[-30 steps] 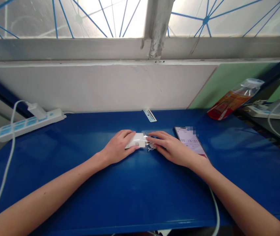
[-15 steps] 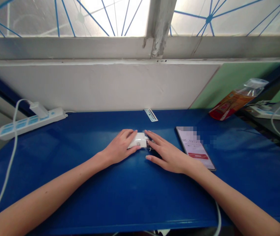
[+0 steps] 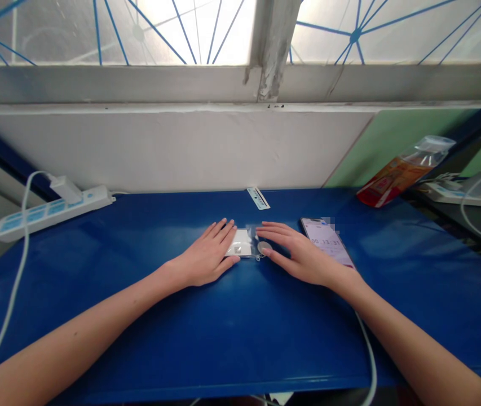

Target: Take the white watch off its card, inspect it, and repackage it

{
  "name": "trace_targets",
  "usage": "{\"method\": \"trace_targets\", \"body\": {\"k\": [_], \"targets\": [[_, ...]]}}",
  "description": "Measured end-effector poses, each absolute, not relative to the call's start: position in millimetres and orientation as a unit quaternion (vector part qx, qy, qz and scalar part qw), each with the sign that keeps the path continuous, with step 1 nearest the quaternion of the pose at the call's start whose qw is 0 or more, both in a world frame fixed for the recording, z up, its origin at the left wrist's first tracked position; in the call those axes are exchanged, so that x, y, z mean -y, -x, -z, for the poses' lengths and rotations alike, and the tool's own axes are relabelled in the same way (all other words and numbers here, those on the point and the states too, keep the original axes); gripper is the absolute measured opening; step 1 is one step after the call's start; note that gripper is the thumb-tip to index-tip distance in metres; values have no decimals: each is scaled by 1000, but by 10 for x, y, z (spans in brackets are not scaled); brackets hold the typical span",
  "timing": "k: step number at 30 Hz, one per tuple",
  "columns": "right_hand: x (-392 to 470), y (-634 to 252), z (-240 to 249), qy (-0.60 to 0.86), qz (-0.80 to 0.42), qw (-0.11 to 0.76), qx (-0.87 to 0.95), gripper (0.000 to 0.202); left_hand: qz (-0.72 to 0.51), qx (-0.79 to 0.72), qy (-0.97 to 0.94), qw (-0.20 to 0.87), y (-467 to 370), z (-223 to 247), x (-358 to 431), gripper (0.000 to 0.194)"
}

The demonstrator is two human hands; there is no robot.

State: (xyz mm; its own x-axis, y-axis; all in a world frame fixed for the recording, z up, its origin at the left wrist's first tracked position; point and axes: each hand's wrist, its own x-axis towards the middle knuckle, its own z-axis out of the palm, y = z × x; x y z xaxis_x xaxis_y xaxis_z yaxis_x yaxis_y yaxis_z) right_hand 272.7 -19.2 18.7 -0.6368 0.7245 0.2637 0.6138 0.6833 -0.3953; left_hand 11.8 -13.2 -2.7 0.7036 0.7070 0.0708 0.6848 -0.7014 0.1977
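Observation:
My left hand (image 3: 210,254) lies flat, fingers stretched, over the left part of a small white card in a clear plastic sleeve (image 3: 242,243). The card's left end is hidden under it. Just past the sleeve's right edge is a small round pale disc (image 3: 264,248), with what looks like a little metal clip beside it. My right hand (image 3: 301,254) reaches in from the right, fingers extended and thumb apart from them. Its thumb tip is at the disc; whether it presses on it I cannot tell.
A phone (image 3: 329,243) with a lit timer lies partly behind my right hand. Farther back are a small printed card (image 3: 258,198) and a tilted drink bottle (image 3: 405,172). A power strip (image 3: 49,213) sits at left, its white cable (image 3: 18,287) running down the blue table (image 3: 223,338).
My left hand has flattened and spread over the card, which now lies flatter. The right hand has shifted slightly right, its thumb moving up to the disc, which now shows more clearly.

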Motion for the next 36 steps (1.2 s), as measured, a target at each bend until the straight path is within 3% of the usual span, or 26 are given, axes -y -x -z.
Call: {"method": "trace_targets", "body": {"k": [18, 29, 36], "targets": [[326, -2625, -179, 376, -177, 49, 908, 83, -37, -387, -919, 61, -147, 9, 139, 66], [275, -2689, -178, 366, -247, 66, 894, 83, -38, -389, -918, 60, -157, 9, 148, 65], [311, -2645, -171, 365, -200, 66, 907, 91, -38, -393, -917, 59, -174, -9, 150, 63]]}}
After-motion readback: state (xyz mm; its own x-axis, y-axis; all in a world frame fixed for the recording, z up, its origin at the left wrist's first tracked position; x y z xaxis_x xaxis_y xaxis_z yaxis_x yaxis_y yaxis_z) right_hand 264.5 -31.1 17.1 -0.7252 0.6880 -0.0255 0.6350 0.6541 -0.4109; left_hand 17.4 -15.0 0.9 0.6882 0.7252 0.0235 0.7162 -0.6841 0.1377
